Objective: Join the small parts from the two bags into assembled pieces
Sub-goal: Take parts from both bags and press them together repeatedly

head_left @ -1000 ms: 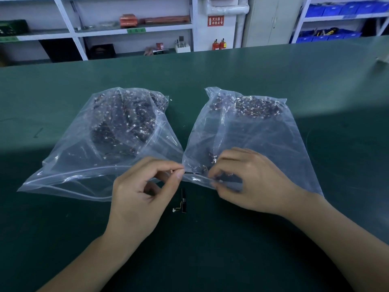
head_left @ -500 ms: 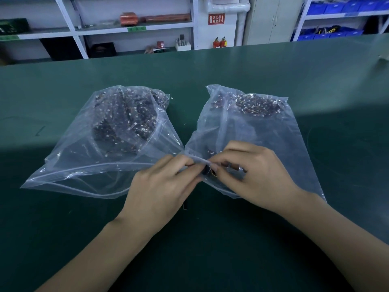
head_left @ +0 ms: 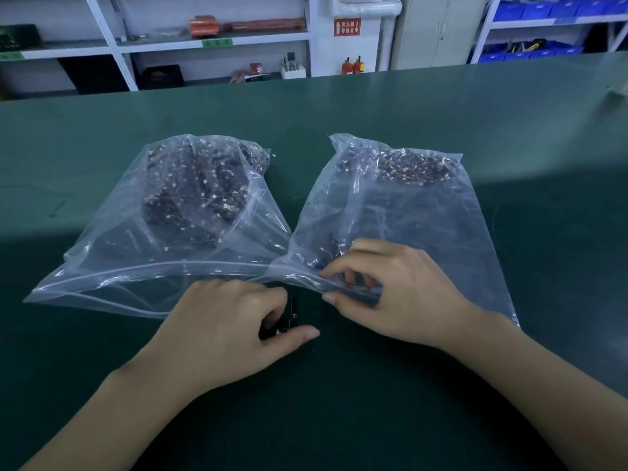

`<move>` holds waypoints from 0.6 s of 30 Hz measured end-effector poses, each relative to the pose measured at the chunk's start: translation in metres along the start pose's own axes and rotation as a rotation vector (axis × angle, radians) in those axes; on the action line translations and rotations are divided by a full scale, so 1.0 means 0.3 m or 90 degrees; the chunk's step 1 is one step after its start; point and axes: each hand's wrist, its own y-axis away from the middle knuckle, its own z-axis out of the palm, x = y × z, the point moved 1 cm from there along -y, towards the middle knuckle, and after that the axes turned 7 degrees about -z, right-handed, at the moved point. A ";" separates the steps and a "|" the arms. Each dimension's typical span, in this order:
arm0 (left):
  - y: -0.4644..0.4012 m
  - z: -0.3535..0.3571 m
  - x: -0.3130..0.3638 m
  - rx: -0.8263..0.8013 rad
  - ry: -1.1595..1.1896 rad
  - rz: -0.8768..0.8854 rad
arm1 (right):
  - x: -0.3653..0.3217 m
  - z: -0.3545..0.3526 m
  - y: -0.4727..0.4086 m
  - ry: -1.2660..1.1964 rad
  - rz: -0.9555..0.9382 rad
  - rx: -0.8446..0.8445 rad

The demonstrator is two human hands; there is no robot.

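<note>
While both bags lie flat on the green table [head_left: 339, 103], the hands work at their near mouths.

Left bag [head_left: 112, 253]: mouth toward the person, a heap of small dark wired parts [head_left: 200, 195] piled at its far end.

Right bag [head_left: 418, 219]: just beside the left bag, corners touching near the middle; most of its parts [head_left: 407, 166] sit at the far end, a few lie close to the mouth.

Left hand [head_left: 224, 331]: on the table in front of the bags, thumb and curled fingers pinching a small dark piece [head_left: 293, 312] with a fine wire; the piece looks to rest on the table.

Right hand [head_left: 397, 294]: fingers curled at the right bag's mouth, thumb under the plastic lip and fingertips among the few near parts. Whether it already holds a part, I cannot tell.

Step, as I judge it: fetching a mating part from the right bag to join to the piece on the left.

Risk, tangling: the wires may snag, so one pull could drag several parts out and scatter them.

Risk, slipping: the slick plastic may slide or fold shut under the fingers.

Risk, losing the piece: dark on the dark mat, it would be hard to find if the left pinch lets go.
</note>
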 end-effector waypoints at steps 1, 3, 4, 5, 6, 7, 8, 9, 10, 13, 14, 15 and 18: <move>0.003 0.010 -0.002 -0.024 -0.006 -0.015 | -0.001 0.002 0.000 0.000 0.001 -0.005; 0.007 0.025 -0.003 -0.045 -0.012 -0.028 | -0.003 0.008 0.001 0.002 0.005 -0.009; 0.006 0.027 -0.002 -0.053 -0.013 -0.029 | -0.003 0.011 0.002 0.003 0.007 -0.009; 0.004 0.025 0.000 -0.061 -0.009 -0.028 | -0.003 0.013 0.002 0.003 0.009 -0.010; 0.002 0.021 0.002 -0.071 -0.002 -0.027 | -0.003 0.015 0.001 0.003 0.012 -0.011; 0.001 0.018 0.003 -0.081 0.009 -0.023 | -0.004 0.015 0.000 0.003 0.014 -0.011; 0.000 0.014 0.003 -0.091 0.021 -0.015 | -0.004 0.014 0.000 0.001 0.016 -0.009; 0.002 0.012 0.003 -0.098 0.034 -0.008 | -0.004 0.014 -0.001 -0.004 0.017 -0.006; 0.004 0.010 0.004 -0.102 0.047 -0.004 | -0.004 0.014 -0.001 -0.008 0.018 -0.004; 0.009 0.014 0.003 -0.118 0.098 0.009 | -0.003 0.016 0.000 -0.018 0.016 0.010; 0.009 0.017 0.001 -0.119 0.114 0.019 | -0.003 0.016 0.001 -0.022 0.015 0.021; 0.010 0.020 0.001 -0.111 0.126 0.031 | -0.005 0.016 0.001 -0.028 0.014 0.035; 0.010 0.028 0.008 -0.024 0.171 0.062 | -0.009 0.013 -0.003 -0.080 0.010 0.083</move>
